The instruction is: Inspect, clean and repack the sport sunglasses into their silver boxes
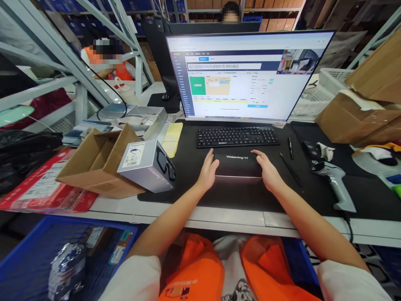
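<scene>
Left hand (208, 171) and right hand (268, 171) each had a loose grip on the black box (238, 165) between them, keyboard (237, 136) just beyond.

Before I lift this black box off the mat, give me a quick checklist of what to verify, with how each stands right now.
1. Left hand on the black box: ok, against its left end.
2. Right hand on it: ok, against its right end.
3. Box lies flat on the black mat: ok.
4. Keyboard apart from the box: cannot tell, they sit very close.
5. Pens off to the right: ok, apart.
6. Scanner out of the way: ok, farther right.
7. Lid closed: cannot tell.
</scene>
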`<action>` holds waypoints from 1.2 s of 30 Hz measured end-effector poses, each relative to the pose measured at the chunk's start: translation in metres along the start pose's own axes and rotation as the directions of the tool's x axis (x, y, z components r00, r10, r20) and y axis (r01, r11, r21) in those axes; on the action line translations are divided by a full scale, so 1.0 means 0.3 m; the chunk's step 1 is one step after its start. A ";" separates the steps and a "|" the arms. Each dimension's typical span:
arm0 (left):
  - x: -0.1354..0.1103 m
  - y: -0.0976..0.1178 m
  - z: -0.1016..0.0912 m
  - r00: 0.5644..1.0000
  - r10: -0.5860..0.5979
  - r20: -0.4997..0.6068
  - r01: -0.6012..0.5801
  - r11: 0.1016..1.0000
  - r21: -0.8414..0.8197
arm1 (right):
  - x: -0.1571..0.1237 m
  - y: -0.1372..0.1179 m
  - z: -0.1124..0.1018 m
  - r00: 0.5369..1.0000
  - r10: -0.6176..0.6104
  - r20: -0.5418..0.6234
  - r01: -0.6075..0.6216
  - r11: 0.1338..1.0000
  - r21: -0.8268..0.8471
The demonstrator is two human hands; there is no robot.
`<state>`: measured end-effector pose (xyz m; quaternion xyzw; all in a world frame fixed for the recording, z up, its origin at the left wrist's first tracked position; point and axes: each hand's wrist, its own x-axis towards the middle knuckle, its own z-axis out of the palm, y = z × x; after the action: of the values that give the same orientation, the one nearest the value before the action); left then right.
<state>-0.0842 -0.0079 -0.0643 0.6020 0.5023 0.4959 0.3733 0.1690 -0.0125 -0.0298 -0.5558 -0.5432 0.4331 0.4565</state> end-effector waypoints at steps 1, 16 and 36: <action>0.004 0.000 -0.005 1.000 -0.023 0.015 0.024 0.999 -0.032 | -0.006 -0.008 -0.002 1.000 -0.016 0.016 0.016 1.000 0.004; 0.043 -0.007 -0.039 0.995 -0.044 0.091 0.043 0.999 0.011 | 0.022 0.065 -0.005 0.995 -0.055 0.085 0.075 0.965 -0.252; 0.050 0.004 -0.058 0.977 0.099 0.191 -0.137 0.970 0.200 | 0.102 0.047 -0.089 0.957 -0.190 0.221 0.269 0.868 -0.417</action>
<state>-0.1008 0.0058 -0.0559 0.7094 0.4797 0.4048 0.3204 0.1989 0.0173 -0.0375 -0.5365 -0.7271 0.2874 0.3178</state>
